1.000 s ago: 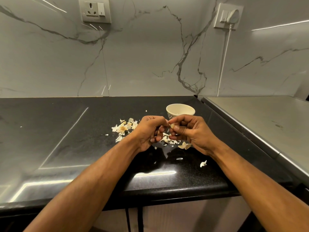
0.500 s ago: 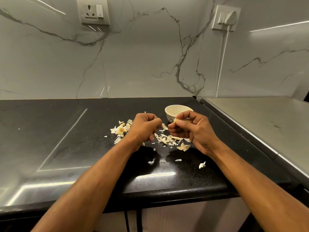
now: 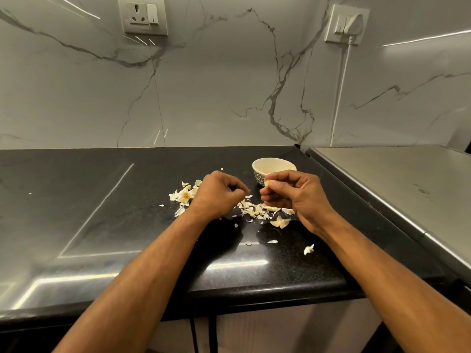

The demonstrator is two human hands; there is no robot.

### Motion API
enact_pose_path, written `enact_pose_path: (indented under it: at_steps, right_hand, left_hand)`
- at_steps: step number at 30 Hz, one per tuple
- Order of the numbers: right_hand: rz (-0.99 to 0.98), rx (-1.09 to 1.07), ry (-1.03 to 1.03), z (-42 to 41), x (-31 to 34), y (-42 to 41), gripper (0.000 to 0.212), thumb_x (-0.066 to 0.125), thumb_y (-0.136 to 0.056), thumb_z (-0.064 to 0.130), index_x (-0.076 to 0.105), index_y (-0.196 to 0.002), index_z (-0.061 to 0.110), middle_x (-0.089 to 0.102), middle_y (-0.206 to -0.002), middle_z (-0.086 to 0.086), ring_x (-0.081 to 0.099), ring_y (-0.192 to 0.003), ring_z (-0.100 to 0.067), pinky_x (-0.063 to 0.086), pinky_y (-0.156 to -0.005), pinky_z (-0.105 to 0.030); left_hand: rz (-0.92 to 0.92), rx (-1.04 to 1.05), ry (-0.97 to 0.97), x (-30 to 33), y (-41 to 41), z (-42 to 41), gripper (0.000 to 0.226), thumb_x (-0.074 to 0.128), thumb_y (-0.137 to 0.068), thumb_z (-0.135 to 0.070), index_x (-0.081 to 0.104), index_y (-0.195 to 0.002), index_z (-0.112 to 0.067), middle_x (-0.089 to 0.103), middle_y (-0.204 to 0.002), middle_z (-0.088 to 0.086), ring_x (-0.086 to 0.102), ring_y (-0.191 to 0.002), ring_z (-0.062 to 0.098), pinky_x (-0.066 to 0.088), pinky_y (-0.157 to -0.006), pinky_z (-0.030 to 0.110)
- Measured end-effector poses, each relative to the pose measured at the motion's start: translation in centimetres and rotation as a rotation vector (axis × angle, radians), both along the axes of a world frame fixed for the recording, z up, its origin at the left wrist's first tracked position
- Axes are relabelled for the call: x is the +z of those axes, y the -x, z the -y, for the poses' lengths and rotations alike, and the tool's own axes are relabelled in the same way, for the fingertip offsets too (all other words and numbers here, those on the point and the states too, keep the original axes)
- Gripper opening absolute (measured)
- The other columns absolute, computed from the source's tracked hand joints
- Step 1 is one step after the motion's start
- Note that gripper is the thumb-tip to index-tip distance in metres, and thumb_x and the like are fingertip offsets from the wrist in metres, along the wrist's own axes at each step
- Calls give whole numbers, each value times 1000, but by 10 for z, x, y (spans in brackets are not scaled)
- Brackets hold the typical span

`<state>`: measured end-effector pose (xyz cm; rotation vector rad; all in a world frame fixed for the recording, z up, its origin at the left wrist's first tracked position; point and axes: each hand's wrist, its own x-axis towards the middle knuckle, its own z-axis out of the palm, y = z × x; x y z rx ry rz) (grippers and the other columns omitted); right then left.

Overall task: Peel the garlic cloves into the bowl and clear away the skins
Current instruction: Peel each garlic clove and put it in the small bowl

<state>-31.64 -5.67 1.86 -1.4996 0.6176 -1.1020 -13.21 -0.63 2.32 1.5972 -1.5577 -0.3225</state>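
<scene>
The right hand [image 3: 298, 197] pinches a pale garlic clove [image 3: 267, 183] before the round bowl [image 3: 272, 169]. The left hand [image 3: 219, 197] curls (contents hidden) above papery skins [image 3: 257, 210] on glossy black counter [image 3: 102, 212].

No legible text or labels

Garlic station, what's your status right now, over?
Right hand pinches a garlic clove beside the bowl. Left hand curled; contents unclear. Skins scattered on the counter. Nothing blocking.
</scene>
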Motion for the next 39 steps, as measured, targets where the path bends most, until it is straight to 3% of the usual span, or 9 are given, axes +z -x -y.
enact_pose_path:
  at_steps: [2, 5, 8, 17, 26, 29, 34, 39]
  right_hand:
    - [-11, -4, 7, 0, 0, -1, 10, 64, -89, 3, 71, -96, 5, 74, -82, -18, 72, -72, -25, 61, -68, -33]
    - [-38, -10, 36, 0, -2, -1, 10, 65, -88, 2, 71, -96, 5, 75, -80, -15, 72, -70, -23, 61, -66, -32]
    - [-73, -14, 73, 0, -2, -2, 10, 68, -86, 2, 71, -95, 5, 75, -78, -11, 72, -69, -21, 61, -67, -31]
    - [-74, -22, 117, -1, -3, -1, 11, 72, -81, 1, 74, -92, 3, 73, -85, -22, 71, -77, -27, 62, -73, -39]
    - [-28, 3, 62, -1, -2, -1, 10, 69, -82, -5, 70, -90, 1, 74, -81, -17, 73, -74, -27, 62, -72, -39]
    - [-16, 32, 29, -1, -2, -1, 16, 66, -85, -4, 69, -98, 5, 74, -80, -15, 72, -71, -25, 61, -69, -35]
    - [-21, 61, -1, 1, -2, -1, 15, 63, -88, -2, 71, -100, 2, 73, -80, -15, 70, -72, -24, 60, -70, -35]
    - [-44, 58, 15, 2, -3, -1, 17, 66, -86, 1, 71, -102, 0, 73, -81, -15, 71, -73, -25, 60, -70, -36]
  left_hand:
    - [-42, -47, 46, 0, 2, -1, 20, 63, -83, -6, 77, -84, -19, 66, -59, -8, 50, -46, 7, 45, -50, 18]
    - [-108, -164, 82, -1, 7, -2, 7, 70, -86, -17, 77, -88, -16, 70, -68, 6, 53, -52, 10, 47, -53, 25]
    - [-132, -224, 62, -2, 10, -2, 16, 72, -86, -29, 76, -90, -14, 73, -75, 5, 53, -51, 5, 46, -52, 21]
    - [-282, -210, 53, 0, 14, -6, 6, 71, -87, -16, 74, -89, -11, 70, -80, 19, 50, -46, 13, 45, -45, 21]
    - [-450, -219, 87, -1, 18, -7, 4, 70, -86, -8, 74, -84, -8, 65, -62, 4, 46, -43, 13, 39, -42, 20]
    - [-446, -215, 100, 0, 19, -7, 6, 69, -87, -7, 74, -84, -6, 64, -56, -5, 45, -44, 12, 40, -42, 22]
    - [-434, -214, 126, 0, 20, -7, 7, 68, -88, -8, 73, -84, -6, 67, -62, 1, 46, -43, 11, 41, -41, 22]
    - [-351, -190, 151, -2, 19, -5, 6, 69, -87, -11, 73, -84, -8, 65, -60, -3, 50, -45, 6, 44, -43, 19]
